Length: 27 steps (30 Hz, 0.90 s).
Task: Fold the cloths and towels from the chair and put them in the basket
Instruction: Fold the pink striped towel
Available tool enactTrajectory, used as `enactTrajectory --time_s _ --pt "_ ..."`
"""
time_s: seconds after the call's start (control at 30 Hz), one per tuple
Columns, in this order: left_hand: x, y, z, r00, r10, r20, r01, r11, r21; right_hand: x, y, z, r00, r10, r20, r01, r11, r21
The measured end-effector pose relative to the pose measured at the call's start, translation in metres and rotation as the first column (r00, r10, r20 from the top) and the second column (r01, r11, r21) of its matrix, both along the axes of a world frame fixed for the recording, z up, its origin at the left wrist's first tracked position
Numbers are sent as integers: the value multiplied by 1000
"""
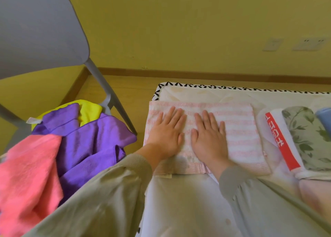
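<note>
A folded pink-and-white striped towel (238,129) lies inside a white fabric basket (172,93) with a black-patterned rim. My left hand (166,131) and my right hand (208,134) both rest flat on it, fingers spread, holding nothing. On the grey chair (35,30) to the left lie a purple cloth (89,140), a pink towel (30,172) and a yellow cloth (89,109) in a loose heap.
To the right in the basket lie a white towel with a red band (279,140), a green leaf-patterned cloth (308,138) and a blue one (325,115). A yellow wall and wooden baseboard (197,73) run behind. The chair leg (111,97) stands close to the basket's left edge.
</note>
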State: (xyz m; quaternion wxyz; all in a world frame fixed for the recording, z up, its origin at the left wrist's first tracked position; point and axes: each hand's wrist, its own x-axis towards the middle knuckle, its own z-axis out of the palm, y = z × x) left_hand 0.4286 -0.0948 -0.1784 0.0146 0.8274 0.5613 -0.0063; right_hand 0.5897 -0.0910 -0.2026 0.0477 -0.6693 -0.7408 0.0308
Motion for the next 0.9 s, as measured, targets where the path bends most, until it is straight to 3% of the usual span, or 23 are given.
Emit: enactTrajectory --time_s 0.1,0.17,0.23,0.3,0.4,0.47,0.53,0.6,0.7,0.9 --pt "-16 17 -3 998 -34 -48 33 999 -20 3 0 0 1000 8 -3 -8 1000 5" --pt "-38 23 -4 981 178 -74 -181 983 -40 4 0 0 1000 18 -7 -18 1000 11" --pt "-54 24 1 889 450 -80 -457 878 -140 4 1 0 1000 22 -8 -22 1000 12" --pt "-54 23 8 821 565 -82 -570 805 -162 4 1 0 1000 20 -1 -20 1000 15" --pt "-25 13 16 900 436 8 -435 896 87 3 2 0 1000 15 -10 -15 1000 13" --pt "2 -4 13 953 293 73 -301 941 152 2 3 1 1000 13 -29 -13 1000 6" --pt "20 -26 0 973 211 94 -217 975 54 3 3 2 999 22 -37 -22 1000 -6" --pt "23 -39 -13 966 233 115 -227 972 -68 6 1 3 998 54 -34 -55 998 -20" --pt "20 -41 -20 955 257 149 -250 966 -64 22 -1 3 996 85 5 -84 996 -32" --pt "22 -41 -20 961 250 121 -243 967 -73 72 -10 6 996 -86 40 89 992 -90"
